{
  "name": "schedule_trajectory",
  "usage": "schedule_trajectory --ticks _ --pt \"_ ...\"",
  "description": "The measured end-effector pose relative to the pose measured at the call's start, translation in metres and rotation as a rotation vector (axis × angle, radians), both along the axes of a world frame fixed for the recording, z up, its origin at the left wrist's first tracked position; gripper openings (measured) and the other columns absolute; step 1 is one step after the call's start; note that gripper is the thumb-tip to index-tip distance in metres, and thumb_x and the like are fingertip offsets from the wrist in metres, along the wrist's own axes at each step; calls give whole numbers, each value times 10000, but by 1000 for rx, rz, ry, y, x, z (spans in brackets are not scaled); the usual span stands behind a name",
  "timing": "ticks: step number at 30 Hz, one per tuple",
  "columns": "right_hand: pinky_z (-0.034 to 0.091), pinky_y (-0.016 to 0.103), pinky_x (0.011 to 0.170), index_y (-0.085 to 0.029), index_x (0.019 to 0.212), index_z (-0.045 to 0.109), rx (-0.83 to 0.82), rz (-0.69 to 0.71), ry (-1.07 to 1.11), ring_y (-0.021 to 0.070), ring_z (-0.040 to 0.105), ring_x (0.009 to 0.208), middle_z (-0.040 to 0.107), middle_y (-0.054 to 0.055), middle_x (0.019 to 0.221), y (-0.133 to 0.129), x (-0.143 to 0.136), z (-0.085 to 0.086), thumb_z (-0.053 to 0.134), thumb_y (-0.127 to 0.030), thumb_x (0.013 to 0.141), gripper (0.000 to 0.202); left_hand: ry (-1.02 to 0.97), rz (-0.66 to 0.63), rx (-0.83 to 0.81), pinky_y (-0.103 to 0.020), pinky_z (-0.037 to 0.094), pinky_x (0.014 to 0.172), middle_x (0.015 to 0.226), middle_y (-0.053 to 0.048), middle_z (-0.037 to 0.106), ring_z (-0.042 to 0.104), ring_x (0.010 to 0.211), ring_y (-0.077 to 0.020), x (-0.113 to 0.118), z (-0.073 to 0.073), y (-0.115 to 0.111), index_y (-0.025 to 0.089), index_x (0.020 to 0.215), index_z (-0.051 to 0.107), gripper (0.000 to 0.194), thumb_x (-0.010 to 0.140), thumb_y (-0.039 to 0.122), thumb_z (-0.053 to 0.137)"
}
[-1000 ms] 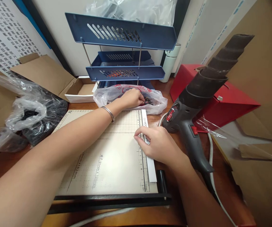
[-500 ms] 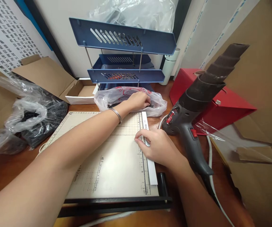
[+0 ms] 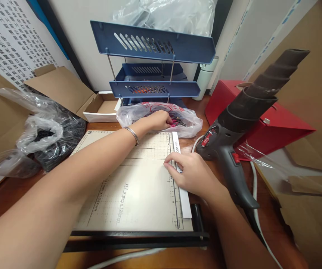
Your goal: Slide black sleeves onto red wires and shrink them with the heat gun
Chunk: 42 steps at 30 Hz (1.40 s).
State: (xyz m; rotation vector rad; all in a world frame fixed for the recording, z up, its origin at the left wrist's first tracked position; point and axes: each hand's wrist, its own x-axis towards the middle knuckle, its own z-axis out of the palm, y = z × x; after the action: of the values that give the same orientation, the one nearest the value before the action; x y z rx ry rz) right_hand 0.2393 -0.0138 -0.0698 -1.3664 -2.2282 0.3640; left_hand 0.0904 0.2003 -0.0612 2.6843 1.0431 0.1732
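My left hand [image 3: 158, 120] reaches over the cutting board into a clear plastic bag [image 3: 193, 125] with red print. Its fingers are curled down at the thin black and pink pieces [image 3: 177, 121] inside; what they grip, if anything, is hidden. Above the right edge of the cream paper trimmer [image 3: 146, 194], my right hand [image 3: 190, 172] has thumb and forefinger pinched together. Anything between those fingertips is too small to make out. Beneath this hand a white printed strip [image 3: 185, 203] lies along the trimmer's ruled edge, partly covered.
A grey heat gun [image 3: 228, 149] stands at the right before a red box [image 3: 284, 129], its cord trailing forward. Blue tiered trays [image 3: 155, 89] rise behind the bag. At the left are an open cardboard box [image 3: 102, 116] and plastic bags of black pieces [image 3: 62, 144].
My left hand has shifted a little left within the bag, and pink pieces now show beside its fingertips. My right hand keeps its pinch over the strip. The whole view has shifted slightly.
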Motion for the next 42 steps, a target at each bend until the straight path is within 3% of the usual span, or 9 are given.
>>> schedule_trajectory --ticks 10,17,21,25,28,33,42 --pt "344 280 626 -200 924 782 -3 -4 -1 165 598 597 718 16 676 -1 0 1 618 -225 932 166 -15 116 -17 -332 448 725 884 -74 827 665 768 -205 5 10 -19 184 925 877 262 890 258 628" --pt "355 277 633 -201 918 778 16 10 20 163 610 610 731 14 694 0 0 0 624 -221 929 156 21 208 -35 -343 402 638 802 -105 792 617 655 -208 14 14 -22 155 853 852 421 915 514 639" --pt "340 279 617 -201 916 783 14 8 28 157 589 585 718 8 673 -1 1 1 621 -219 928 164 56 164 -69 -315 411 669 850 -71 814 641 713 -200 14 17 -15 189 914 870 210 842 325 726" --pt "352 284 637 -200 923 784 2 2 21 171 622 619 738 20 702 -1 1 2 618 -227 933 169 66 124 -111 -278 441 725 956 -33 841 693 824 -196 11 17 -8 237 1007 881 244 840 221 704" --pt "361 289 651 -197 927 783 -9 6 18 183 650 651 763 31 741 -1 0 2 607 -224 937 178 54 117 -96 -284 454 746 1022 -41 846 708 858 -206 10 15 -7 238 1035 884 266 847 209 698" --pt "374 298 669 -196 931 786 -11 -2 11 195 661 665 760 37 739 -2 -1 1 614 -230 938 175 5 105 -40 -302 474 803 952 -60 847 699 807 -206 10 12 -10 201 978 894 225 862 197 701" --pt "354 287 644 -190 918 781 0 5 3 177 612 620 707 22 677 -2 0 1 619 -228 932 167 -111 123 27 -326 447 754 844 -88 825 668 726 -198 5 4 -10 158 893 887 187 874 201 706"
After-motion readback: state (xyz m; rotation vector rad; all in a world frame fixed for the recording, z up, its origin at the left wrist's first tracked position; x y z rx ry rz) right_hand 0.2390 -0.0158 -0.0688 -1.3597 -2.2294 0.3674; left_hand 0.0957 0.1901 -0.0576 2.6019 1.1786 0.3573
